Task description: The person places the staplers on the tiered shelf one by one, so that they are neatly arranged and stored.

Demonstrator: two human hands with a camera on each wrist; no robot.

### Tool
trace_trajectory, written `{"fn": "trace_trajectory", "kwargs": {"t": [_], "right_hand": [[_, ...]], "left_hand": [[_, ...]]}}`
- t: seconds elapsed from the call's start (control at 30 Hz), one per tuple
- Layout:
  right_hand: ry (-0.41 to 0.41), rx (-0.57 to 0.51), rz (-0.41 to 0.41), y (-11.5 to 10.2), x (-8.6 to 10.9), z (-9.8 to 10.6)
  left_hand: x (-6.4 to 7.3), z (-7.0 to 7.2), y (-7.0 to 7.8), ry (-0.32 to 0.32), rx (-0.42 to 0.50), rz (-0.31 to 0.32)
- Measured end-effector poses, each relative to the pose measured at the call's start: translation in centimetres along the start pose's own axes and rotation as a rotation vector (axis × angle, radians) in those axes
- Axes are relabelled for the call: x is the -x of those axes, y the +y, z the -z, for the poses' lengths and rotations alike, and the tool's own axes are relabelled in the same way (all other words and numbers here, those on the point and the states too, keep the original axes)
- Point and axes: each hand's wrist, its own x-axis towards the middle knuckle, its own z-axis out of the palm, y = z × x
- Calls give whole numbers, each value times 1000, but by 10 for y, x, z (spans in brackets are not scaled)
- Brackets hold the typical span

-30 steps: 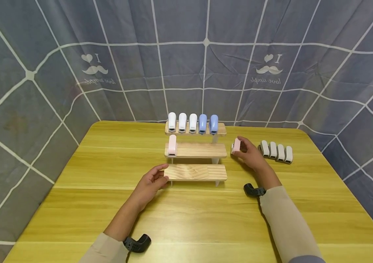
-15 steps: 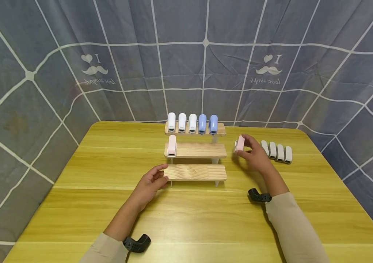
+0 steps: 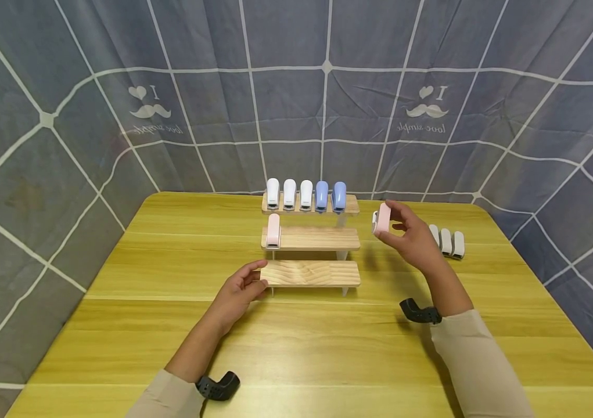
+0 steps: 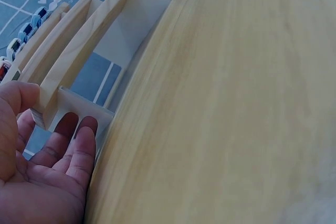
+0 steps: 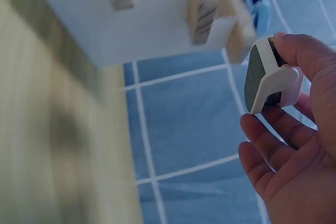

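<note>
Three wooden steps on pale supports form a display shelf. My left hand point(image 3: 233, 299) holds the left end of the lowest step point(image 3: 310, 275), fingers and thumb around its corner. My right hand point(image 3: 419, 244) pinches a pink mini stapler point(image 3: 383, 219) between thumb and fingers, raised over the table right of the shelf. Seen from the right wrist, that stapler point(image 5: 270, 77) turns its grey base outward. Another pink stapler point(image 3: 273, 230) stands at the left of the middle step point(image 3: 322, 238). White staplers point(image 3: 290, 194) and two blue staplers point(image 3: 322, 196) line the top step.
Beyond the right hand, a row of off-white staplers point(image 3: 446, 241) lies on the yellow wooden table point(image 3: 296, 354), partly hidden by that hand. A grey checked curtain point(image 3: 296, 104) closes off the back and sides.
My right hand has lifted the pink stapler higher and drawn it slightly right, now covering part of the off-white row. My left hand stays at the lowest step.
</note>
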Motion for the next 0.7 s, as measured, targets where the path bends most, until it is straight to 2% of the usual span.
{"fn": "trace_trajectory", "kwargs": {"t": [0.27,0.7], "right_hand": [[-8,-8,79,-28,2,-6],[-37,-31,172,-53,-1,-37]], "left_hand": [[0,0,0,-6,4,-6],[0,1,-1,-7,-3,-8]]}}
